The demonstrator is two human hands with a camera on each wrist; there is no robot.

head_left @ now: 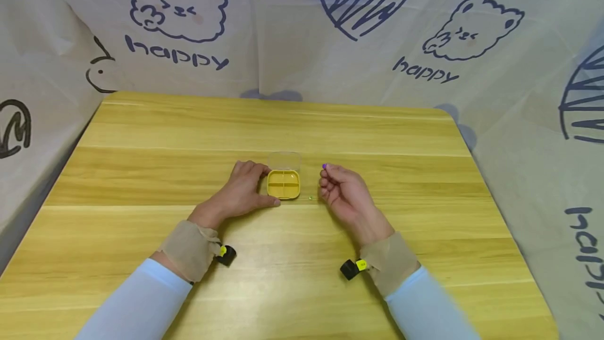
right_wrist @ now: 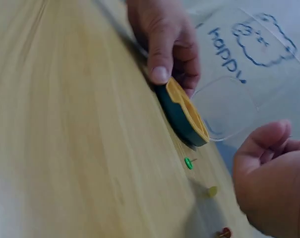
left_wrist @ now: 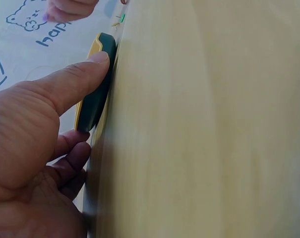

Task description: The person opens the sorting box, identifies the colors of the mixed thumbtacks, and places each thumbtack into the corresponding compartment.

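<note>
A small pill box [head_left: 283, 184] stands on the table, its yellow inside divided into several compartments and its outside dark green. Its clear lid [head_left: 284, 160] is swung up at the back. My left hand [head_left: 243, 188] holds the box from the left, thumb [left_wrist: 83, 82] along the front side and fingers around the left end. To the right of the box, above the table, my right hand [head_left: 346, 193] pinches a purple thumbtack [head_left: 324, 166] between thumb and forefinger. Only its purple head shows; the fingers hide the rest. A green thumbtack [right_wrist: 189, 163] lies close to the box's right end.
In the right wrist view a yellow thumbtack [right_wrist: 211, 192] and a red thumbtack [right_wrist: 225, 232] lie beyond the green one, beneath the right hand. A white cloth with drawings [head_left: 302, 30] hangs behind the wooden table [head_left: 283, 125] and at both sides.
</note>
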